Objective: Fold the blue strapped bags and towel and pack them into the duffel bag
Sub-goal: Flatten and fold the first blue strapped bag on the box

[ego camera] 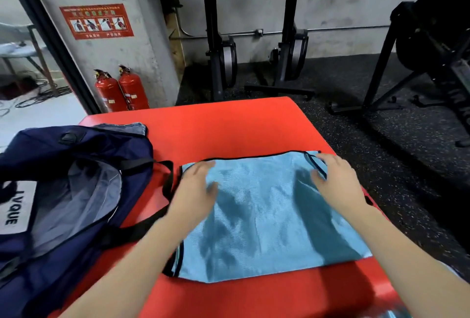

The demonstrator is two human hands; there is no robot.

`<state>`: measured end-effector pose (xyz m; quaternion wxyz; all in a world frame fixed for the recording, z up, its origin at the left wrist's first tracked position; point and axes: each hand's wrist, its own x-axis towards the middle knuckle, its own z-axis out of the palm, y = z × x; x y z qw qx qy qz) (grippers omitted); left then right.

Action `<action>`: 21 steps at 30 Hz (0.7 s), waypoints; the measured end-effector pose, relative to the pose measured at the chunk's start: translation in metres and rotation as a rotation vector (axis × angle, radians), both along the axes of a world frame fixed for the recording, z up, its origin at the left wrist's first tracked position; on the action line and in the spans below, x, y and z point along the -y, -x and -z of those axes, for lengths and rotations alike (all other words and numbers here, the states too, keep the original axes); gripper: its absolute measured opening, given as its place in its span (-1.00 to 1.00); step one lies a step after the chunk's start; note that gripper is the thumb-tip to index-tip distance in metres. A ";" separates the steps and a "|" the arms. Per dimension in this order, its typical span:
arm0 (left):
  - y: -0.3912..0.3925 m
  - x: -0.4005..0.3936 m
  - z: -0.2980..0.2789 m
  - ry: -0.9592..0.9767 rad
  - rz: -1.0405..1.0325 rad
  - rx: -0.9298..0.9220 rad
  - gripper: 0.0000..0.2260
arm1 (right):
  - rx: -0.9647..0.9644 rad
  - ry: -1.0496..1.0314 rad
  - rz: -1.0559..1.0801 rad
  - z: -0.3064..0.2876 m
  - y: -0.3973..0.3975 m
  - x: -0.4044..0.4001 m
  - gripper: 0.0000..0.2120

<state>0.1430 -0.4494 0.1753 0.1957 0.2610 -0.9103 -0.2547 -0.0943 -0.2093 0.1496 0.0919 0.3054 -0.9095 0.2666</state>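
A light blue bag (267,216) lies flat on the red tabletop (229,124), long axis left to right, strap edge at the far side. Both hands, left (197,190) and right (338,180), rest on it with fingers straight, gripping nothing. The open duffel (63,190) sits just left.

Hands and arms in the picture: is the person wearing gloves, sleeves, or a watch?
No. The left hand and right hand are both bare, with no gloves, rings or watch showing. Both forearms are bare too, with no sleeves reaching as far as the picture shows. The hands look a little blurry, so very small details cannot be told.
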 end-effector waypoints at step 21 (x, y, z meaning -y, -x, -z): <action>-0.019 -0.001 0.041 0.262 0.210 0.437 -0.04 | 0.258 -0.493 0.092 0.025 -0.132 -0.057 -0.05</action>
